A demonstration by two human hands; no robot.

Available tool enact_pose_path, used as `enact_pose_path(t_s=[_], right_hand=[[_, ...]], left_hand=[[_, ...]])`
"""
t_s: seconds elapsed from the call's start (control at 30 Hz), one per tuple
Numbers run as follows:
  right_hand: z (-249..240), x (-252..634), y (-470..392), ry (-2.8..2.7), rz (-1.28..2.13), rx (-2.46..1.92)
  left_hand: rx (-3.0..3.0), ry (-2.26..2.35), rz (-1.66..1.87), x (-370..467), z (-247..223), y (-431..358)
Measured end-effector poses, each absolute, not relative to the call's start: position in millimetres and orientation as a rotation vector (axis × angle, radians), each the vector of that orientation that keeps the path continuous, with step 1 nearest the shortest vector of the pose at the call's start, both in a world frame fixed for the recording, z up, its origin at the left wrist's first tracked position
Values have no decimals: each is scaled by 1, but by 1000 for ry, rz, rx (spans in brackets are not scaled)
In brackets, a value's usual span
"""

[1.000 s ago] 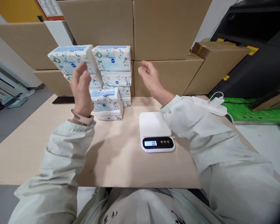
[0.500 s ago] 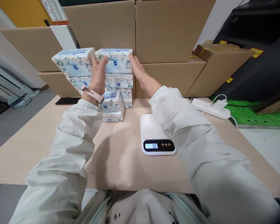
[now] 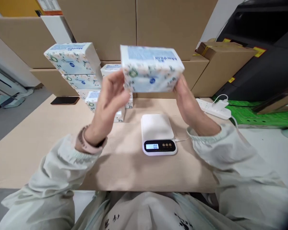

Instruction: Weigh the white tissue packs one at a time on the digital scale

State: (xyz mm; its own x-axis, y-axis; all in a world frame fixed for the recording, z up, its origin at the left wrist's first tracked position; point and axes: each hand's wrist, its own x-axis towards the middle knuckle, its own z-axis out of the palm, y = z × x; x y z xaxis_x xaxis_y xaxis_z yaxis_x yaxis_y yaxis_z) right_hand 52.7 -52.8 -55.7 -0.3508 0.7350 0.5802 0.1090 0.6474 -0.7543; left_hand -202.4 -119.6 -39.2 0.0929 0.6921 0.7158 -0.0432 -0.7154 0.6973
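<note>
A white tissue pack [image 3: 152, 70] with a flower print is held up between my two hands, above and behind the scale. My left hand [image 3: 110, 102] grips its left end, and my right hand [image 3: 188, 102] presses its right end from below. Under the pack, the white kitchen scale [image 3: 157, 127] lies on the table with nothing on it, its display reading 0.0. Several more tissue packs [image 3: 72, 62] are stacked at the back left, some partly hidden behind my left hand.
Cardboard boxes [image 3: 168, 28] line the table's [image 3: 38, 153] back edge. A dark phone [image 3: 65, 100] lies at the left. At the right are a white power strip [image 3: 213, 109] with a plug, a green crate [image 3: 264, 115] and a large black object [image 3: 261, 57].
The tissue pack from the top of the right-hand stack has come off and moved right and closer, between my hands. The stack behind is lower, and the scale's top is now uncovered.
</note>
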Motion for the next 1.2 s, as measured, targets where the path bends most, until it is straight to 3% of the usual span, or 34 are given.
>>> enact_pose_path(t_s=[0.2,0.5,0.83,1.2], right_hand=[[-115,105,-131,-1778,995,-799],[-174,114,-134,-1763,1204,-885],[-189,144,-133,-1328,635,-1131],[-188,142,-135,-1382,606,-1133]], left_hand=[[1624,688,1432,-162,-109,-177],[1377,873,1323,-159,-175,-181],[1223,1021,1457,-179,-182,-186],[1119,1035,1441,-181,-174,-184]])
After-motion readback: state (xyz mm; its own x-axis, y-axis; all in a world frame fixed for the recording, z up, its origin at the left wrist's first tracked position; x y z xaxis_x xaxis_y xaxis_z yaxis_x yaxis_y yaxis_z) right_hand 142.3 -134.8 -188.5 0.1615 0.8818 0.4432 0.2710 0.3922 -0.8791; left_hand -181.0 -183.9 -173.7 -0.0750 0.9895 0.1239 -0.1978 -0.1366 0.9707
